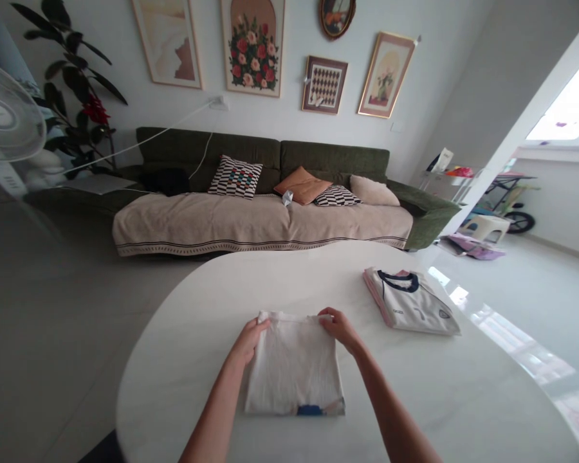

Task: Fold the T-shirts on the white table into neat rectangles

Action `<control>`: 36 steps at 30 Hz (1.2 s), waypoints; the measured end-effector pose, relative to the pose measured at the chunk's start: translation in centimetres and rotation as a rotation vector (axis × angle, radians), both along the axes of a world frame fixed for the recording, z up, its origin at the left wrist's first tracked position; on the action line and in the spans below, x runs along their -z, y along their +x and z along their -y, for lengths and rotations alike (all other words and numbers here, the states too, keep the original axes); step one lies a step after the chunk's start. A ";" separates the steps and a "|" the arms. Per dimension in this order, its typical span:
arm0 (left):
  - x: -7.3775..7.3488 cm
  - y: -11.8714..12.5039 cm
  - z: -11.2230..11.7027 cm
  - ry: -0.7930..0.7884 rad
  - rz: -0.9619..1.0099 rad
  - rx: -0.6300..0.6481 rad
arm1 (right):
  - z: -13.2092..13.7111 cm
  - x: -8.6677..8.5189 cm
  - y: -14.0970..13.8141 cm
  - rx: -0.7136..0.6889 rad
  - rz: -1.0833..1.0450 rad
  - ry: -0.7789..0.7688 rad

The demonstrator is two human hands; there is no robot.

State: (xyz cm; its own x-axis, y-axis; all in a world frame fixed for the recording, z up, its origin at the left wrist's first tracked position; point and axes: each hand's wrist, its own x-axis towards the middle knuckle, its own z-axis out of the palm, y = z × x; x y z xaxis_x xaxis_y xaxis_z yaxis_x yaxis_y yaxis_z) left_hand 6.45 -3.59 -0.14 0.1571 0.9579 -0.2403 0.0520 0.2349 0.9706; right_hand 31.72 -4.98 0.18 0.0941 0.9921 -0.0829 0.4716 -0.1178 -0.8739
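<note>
A white shirt (pixel 296 370), folded into a rectangle, lies flat on the white table (pixel 188 379) in front of me. A blue patch of print shows at its near edge. My left hand (pixel 249 341) grips the far left corner, thumb on top. At the far right corner, my right hand (pixel 338 329) pinches the cloth between thumb and fingers. To the right rests a stack of folded clothes, with a white jersey (pixel 412 302) with a navy collar on top and pink cloth beneath it.
Beyond the table stands a green sofa (pixel 332 154) with a beige cover (pixel 260 222) and several cushions. A fan (pixel 9 116) and a tall plant (pixel 77 77) are at the left. A white stool (pixel 485 226) stands on the floor at the right.
</note>
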 end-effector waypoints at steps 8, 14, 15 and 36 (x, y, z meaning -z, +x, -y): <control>2.7 0.8 -2.1 0.172 -0.312 -0.202 | -0.6 1.7 -0.9 0.155 0.259 0.163; 1.9 1.2 -0.5 0.490 -0.509 -0.292 | 1.8 1.4 -3.5 0.151 0.440 0.347; 2.0 1.4 0.2 0.609 -0.574 -0.268 | 2.4 1.6 -4.2 0.116 0.516 0.375; 3.5 3.2 8.7 0.669 -1.122 0.041 | 7.2 0.2 -7.5 -0.242 0.905 -0.070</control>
State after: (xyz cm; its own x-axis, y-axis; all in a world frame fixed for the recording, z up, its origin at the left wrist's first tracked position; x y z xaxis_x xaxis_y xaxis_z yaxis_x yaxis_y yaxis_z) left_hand 9.64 -12.29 -3.68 0.2151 0.9414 0.2597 0.9001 -0.2943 0.3211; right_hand 24.20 -12.22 -0.07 -0.0562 0.9886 -0.1396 0.9869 0.0338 -0.1578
